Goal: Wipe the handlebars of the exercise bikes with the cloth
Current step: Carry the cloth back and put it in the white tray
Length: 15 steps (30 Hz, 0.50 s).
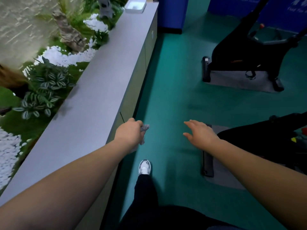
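Note:
My left hand (129, 133) is closed around a small grey cloth (144, 128), which pokes out past the fingers beside the counter's edge. My right hand (200, 134) hovers over the green floor with fingers spread and nothing in it. A black exercise bike (240, 52) stands at the upper right on a grey mat; its handlebars are out of view. Part of a second black bike (259, 140) shows at the right edge, just beyond my right hand.
A long grey counter (99, 97) runs along the left, with a white tray (135, 5) at its far end and plants with white pebbles (54, 57) behind it. Green floor (174, 90) forms an aisle between counter and bikes. My white shoe (144, 167) steps forward.

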Each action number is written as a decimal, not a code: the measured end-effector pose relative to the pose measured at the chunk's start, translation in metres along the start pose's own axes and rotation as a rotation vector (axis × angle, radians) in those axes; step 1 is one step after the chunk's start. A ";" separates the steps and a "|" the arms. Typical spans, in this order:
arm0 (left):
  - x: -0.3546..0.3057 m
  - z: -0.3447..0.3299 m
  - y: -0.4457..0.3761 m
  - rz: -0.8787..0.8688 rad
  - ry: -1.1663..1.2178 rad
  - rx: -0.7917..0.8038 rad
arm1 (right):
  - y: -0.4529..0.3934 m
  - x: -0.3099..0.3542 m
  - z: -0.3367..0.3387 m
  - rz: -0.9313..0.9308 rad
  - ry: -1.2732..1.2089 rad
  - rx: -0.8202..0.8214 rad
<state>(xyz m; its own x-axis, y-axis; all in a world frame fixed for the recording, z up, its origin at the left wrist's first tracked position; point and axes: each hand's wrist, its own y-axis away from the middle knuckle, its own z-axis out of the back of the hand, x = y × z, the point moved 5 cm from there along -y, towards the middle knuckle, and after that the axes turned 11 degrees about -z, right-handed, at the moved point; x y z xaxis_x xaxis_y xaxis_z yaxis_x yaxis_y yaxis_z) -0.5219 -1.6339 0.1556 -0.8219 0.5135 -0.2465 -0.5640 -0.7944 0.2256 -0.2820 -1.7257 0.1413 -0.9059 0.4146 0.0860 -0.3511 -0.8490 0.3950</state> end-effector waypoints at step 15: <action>0.041 0.096 -0.300 -0.164 -0.034 0.033 | -0.251 0.013 0.116 -0.132 -0.119 -0.052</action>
<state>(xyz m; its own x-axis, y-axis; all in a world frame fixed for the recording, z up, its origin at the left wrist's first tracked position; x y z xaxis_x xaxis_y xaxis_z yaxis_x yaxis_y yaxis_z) -0.3942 -1.3434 0.1680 -0.7209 0.6461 -0.2507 -0.6923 -0.6886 0.2158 -0.1779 -1.4694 0.1492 -0.8179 0.5568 0.1451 -0.4796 -0.7990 0.3626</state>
